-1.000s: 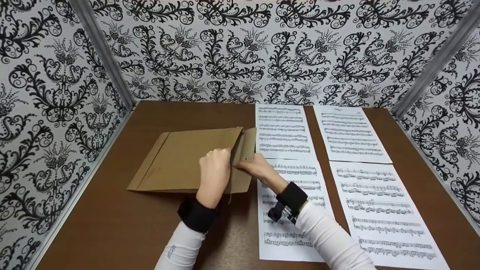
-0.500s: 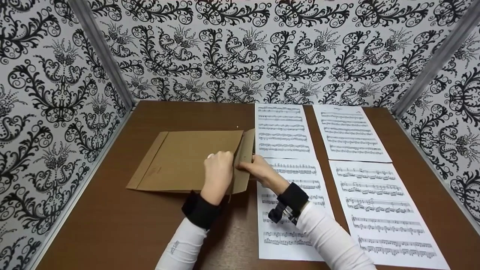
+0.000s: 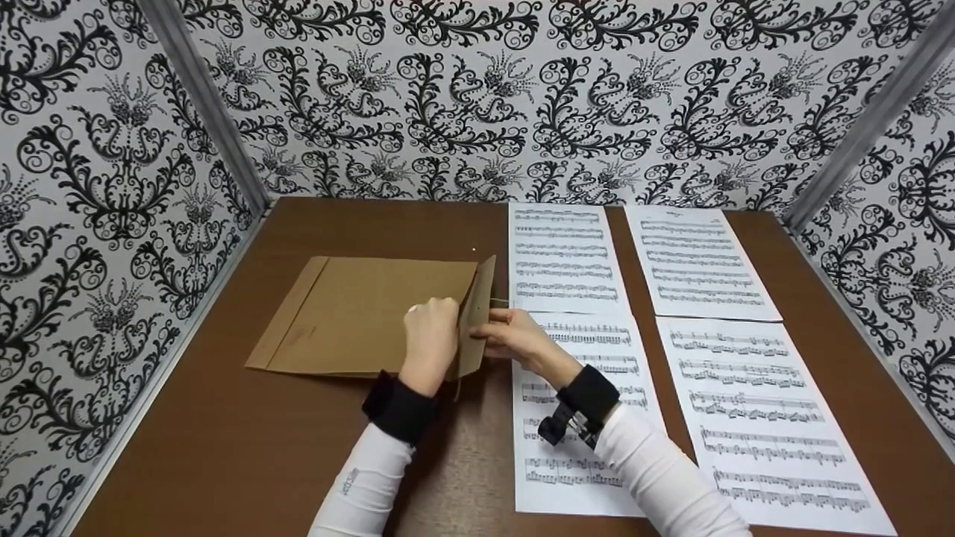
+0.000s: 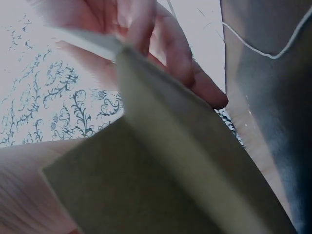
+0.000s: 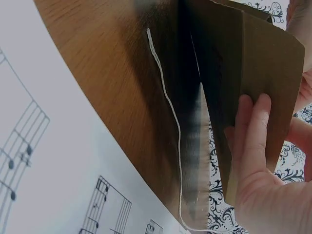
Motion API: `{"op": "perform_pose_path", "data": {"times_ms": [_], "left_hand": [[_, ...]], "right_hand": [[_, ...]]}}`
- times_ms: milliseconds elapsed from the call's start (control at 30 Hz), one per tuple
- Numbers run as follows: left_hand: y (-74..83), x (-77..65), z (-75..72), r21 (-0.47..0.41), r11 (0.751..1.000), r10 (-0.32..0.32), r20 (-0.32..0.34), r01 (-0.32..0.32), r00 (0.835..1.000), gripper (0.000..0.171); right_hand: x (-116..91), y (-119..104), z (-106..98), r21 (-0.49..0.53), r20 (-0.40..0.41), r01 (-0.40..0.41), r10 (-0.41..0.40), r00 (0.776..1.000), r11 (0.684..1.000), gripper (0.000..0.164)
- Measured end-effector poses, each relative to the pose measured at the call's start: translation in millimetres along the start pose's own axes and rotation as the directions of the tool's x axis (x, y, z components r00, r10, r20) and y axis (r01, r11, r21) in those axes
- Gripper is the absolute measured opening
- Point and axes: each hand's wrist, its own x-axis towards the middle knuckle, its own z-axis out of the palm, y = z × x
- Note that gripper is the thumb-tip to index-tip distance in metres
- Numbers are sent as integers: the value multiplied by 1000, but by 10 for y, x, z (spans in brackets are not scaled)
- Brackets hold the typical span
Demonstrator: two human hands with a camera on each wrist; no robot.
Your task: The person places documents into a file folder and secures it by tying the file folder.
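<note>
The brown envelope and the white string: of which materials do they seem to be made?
The brown envelope looks like matte kraft paper or thin card: plain tan, with sharp folds. The white string looks dull and flexible, perhaps cotton; its fibre cannot be told.

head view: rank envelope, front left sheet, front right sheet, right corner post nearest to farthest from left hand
1. Envelope: touching the left hand, mostly leftward
2. Front left sheet: to the right
3. Front right sheet: farther right
4. Right corner post: back right corner
</note>
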Motion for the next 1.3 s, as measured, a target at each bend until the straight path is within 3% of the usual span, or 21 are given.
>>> {"op": "perform_pose_path", "data": {"times_ms": [200, 367, 533, 900, 1100, 1300], "left_hand": [[-43, -3, 80, 6, 1000, -1, -62, 1, 998, 32], [-81, 9, 150, 6, 1000, 0, -45, 0, 999, 23], [-107, 15, 205, 28, 1000, 4, -31, -3, 1000, 22], [-142, 31, 299, -29, 1000, 5, 69, -3, 998, 16], [-174, 32, 298, -95, 995, -17, 156, 32, 988, 10], [-198, 27, 282, -97, 995, -22, 179, 40, 984, 9]], "right_hand": [[-7, 2, -25, 2, 54, -17, 17, 998, 1000, 68], [24, 43, -63, -30, 88, -1, 4, 996, 1000, 59], [64, 94, -67, -64, 72, -3, 8, 997, 998, 58], [143, 183, -47, -108, -10, 17, -18, 1000, 994, 63], [183, 185, -14, -137, -15, 6, -8, 1000, 991, 59], [203, 169, 37, -136, -9, 1, -2, 1000, 991, 59]]}}
